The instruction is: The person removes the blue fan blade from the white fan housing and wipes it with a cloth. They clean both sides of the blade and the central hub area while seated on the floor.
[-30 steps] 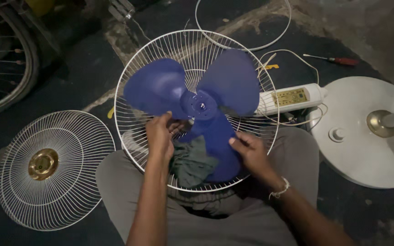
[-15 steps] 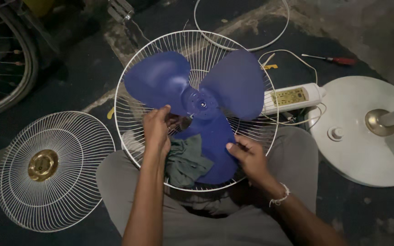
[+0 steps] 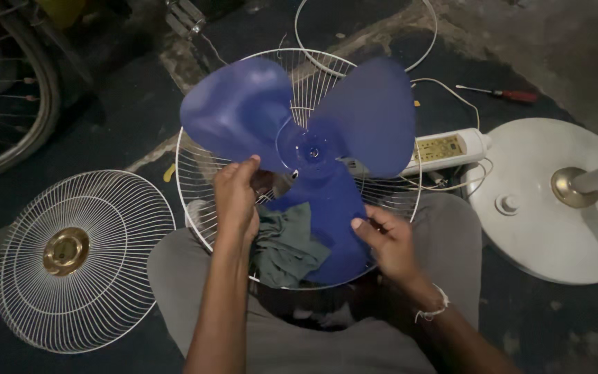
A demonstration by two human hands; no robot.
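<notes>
Three blue blades on one fan propeller (image 3: 313, 149), pinched by my left hand (image 3: 235, 197) and right hand (image 3: 389, 242) over the rear grille (image 3: 195, 173); one green rag (image 3: 286, 244) beneath; front grille (image 3: 77, 260) lies apart, leftward.

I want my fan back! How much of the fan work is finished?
Done: the front grille is off, lying beside the round base. In hand: the left hand and right hand hold the blue blade over the rear grille, a grey-green cloth below. Left: everything remains apart.
</notes>
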